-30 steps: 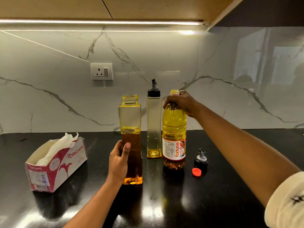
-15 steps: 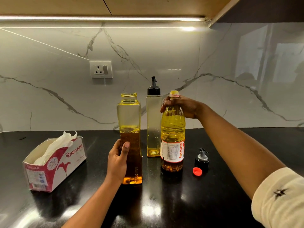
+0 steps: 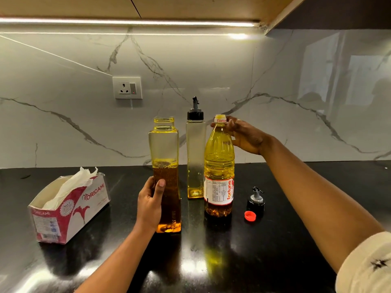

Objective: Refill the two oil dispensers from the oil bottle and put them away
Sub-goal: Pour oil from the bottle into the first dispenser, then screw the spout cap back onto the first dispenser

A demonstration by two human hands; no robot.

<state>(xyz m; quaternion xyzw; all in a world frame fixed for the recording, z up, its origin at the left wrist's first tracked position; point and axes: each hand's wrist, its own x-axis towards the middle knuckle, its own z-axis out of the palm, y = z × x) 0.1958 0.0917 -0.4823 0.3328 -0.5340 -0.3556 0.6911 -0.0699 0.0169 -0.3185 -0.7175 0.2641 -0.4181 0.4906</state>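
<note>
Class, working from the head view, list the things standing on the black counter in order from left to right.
Tissue box → open dispenser → capped dispenser → oil bottle → spout cap.

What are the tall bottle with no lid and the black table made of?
The open dispenser looks like clear glass or hard plastic: see-through walls, crisp square edges; I cannot tell which. The countertop looks like polished black stone: it mirrors the lights.
</note>
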